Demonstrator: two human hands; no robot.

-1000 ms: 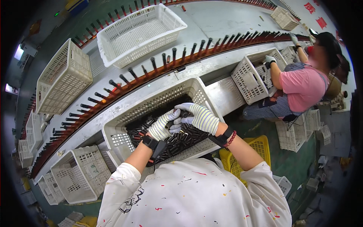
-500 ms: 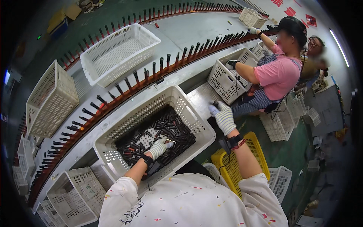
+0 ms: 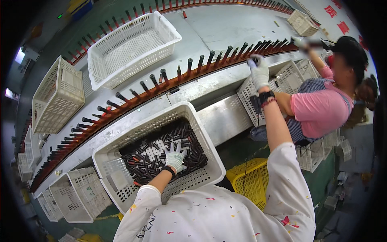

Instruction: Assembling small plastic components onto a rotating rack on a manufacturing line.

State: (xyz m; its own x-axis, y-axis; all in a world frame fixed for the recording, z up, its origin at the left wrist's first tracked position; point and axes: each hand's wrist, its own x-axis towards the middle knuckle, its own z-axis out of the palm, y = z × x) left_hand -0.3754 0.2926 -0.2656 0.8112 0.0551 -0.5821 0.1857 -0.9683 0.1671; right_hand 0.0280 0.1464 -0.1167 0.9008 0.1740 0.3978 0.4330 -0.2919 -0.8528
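Observation:
My left hand (image 3: 175, 158), in a pale striped glove, lies with spread fingers on a heap of short black cylindrical pieces (image 3: 141, 166) inside a white perforated crate (image 3: 105, 161). Some of the pieces have reddish parts. My right hand (image 3: 260, 73), gloved too, is raised at the near side of a curved brown rail (image 3: 177, 84). Its fingers are closed, with something dark at the tips that I cannot make out. Upright black-topped sticks (image 3: 189, 66) stand in a row along the rail, close to that hand.
A white basket (image 3: 133, 50) stands on the grey table, with a beige crate (image 3: 60, 94) to its left. At the right, a person in pink (image 3: 318, 109) works beside another crate (image 3: 252, 101). A yellow basket (image 3: 250, 179) and stacked crates (image 3: 76, 195) stand lower down.
My right hand has moved forward and right, up to the rail. My left hand has gone from partly curled to spread on the black pieces. The view has shifted.

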